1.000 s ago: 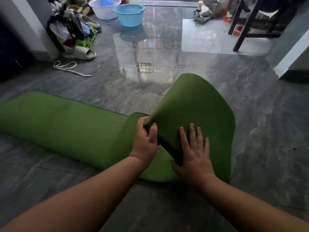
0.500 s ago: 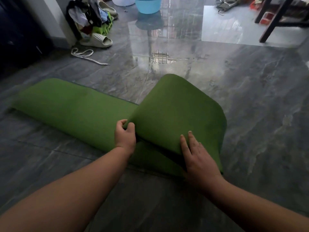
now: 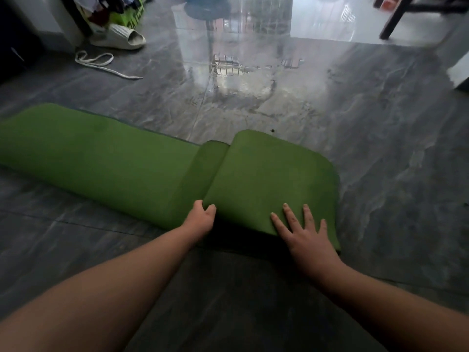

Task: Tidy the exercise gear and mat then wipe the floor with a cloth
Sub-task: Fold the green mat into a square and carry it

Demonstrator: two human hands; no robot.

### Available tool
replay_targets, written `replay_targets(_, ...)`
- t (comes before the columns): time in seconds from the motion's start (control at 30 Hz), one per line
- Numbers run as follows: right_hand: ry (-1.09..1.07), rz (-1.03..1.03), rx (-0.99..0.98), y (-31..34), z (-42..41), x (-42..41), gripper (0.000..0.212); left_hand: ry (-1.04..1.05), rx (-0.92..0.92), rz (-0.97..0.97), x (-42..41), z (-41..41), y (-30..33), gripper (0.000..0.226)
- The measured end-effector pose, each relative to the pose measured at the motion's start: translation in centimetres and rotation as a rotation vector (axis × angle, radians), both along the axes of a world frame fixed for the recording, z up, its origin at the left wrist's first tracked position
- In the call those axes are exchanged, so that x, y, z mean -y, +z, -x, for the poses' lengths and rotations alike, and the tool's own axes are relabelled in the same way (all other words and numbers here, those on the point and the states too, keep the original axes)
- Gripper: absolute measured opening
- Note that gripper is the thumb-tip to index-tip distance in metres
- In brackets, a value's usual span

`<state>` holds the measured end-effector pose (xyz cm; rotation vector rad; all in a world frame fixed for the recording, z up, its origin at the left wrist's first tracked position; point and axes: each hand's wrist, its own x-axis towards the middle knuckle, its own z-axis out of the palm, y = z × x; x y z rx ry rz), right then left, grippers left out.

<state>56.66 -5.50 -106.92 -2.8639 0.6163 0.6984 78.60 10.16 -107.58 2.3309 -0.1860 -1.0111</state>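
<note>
A green exercise mat (image 3: 106, 161) lies across the grey tiled floor, stretching to the left edge of the view. Its right end is folded over into a low, flattened flap (image 3: 269, 179). My left hand (image 3: 200, 218) grips the near corner of that flap's edge, fingers curled round it. My right hand (image 3: 304, 232) rests flat on top of the flap with its fingers spread. No cloth is in sight.
A white slipper (image 3: 119, 38) and a loose white cord (image 3: 101, 63) lie at the back left beside a pile of clothes (image 3: 111, 8). A dark chair leg (image 3: 393, 19) stands at the back right. Glossy floor (image 3: 380, 123) spreads beyond the mat, with a small dark speck (image 3: 272, 130).
The raised curl of the mat's right end has come down and now lies much flatter. My view has tilted down and closer; both hands stay on the flap.
</note>
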Motion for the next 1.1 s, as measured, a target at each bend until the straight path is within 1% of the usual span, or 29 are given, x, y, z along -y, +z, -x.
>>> replay_targets(0.1,0.005,0.085,0.029,1.1,1.4,1.3,0.088,-0.064,0.007,-0.029,1.5,1.6,-0.1,0.064)
replay_targets(0.2,0.005,0.179,0.021,1.2,4.9,3.5,0.088,-0.150,-0.047,-0.054,3.6,3.7,-0.3,0.066)
replay_targets(0.3,0.025,0.248,-0.036,1.4,9.0,5.4,0.096,-0.220,-0.127,-0.056,5.6,6.8,-0.8,0.070)
replay_targets(0.4,0.007,0.234,-0.056,0.5,12.7,6.6,0.111,-0.269,-0.172,-0.071,6.8,8.8,-1.6,0.074)
replay_targets(0.47,0.000,0.184,-0.075,-0.5,13.5,6.5,0.124,-0.256,-0.193,-0.058,7.0,8.8,-2.0,0.076)
replay_targets(0.5,-0.009,0.152,-0.065,-0.9,13.4,6.3,0.126,-0.233,-0.203,-0.041,6.9,8.5,-2.2,0.076)
replay_targets(0.57,-0.030,0.095,-0.025,-1.5,12.9,5.7,0.124,-0.187,-0.256,0.001,6.5,7.6,-2.1,0.072)
replay_targets(0.7,-0.042,0.039,0.094,-1.0,12.0,5.8,0.103,-0.151,-0.382,0.080,5.7,5.6,-1.3,0.080)
replay_targets(0.8,-0.076,0.038,0.101,0.3,12.0,6.5,0.095,-0.146,-0.427,0.102,6.0,4.7,-0.5,0.082)
replay_targets(0.9,-0.145,0.095,0.036,1.4,12.3,7.6,0.097,-0.105,-0.468,0.133,6.7,4.1,-0.1,0.084)
replay_targets(0.97,-0.208,0.089,0.036,1.1,12.6,7.8,0.098,-0.074,-0.484,0.150,7.0,4.3,-0.1,0.081)
replay_targets(1.0,-0.217,0.080,0.033,0.7,12.7,7.5,0.099,-0.032,-0.504,0.162,7.1,4.4,-0.1,0.076)
replay_targets(1.03,-0.204,0.081,0.035,0.2,12.8,7.1,0.098,-0.001,-0.535,0.175,7.2,4.4,-0.1,0.065)
replay_targets(1.1,-0.163,0.092,0.037,-0.4,13.2,6.5,0.096,-0.022,-0.660,0.207,7.1,4.6,0.3,0.037)
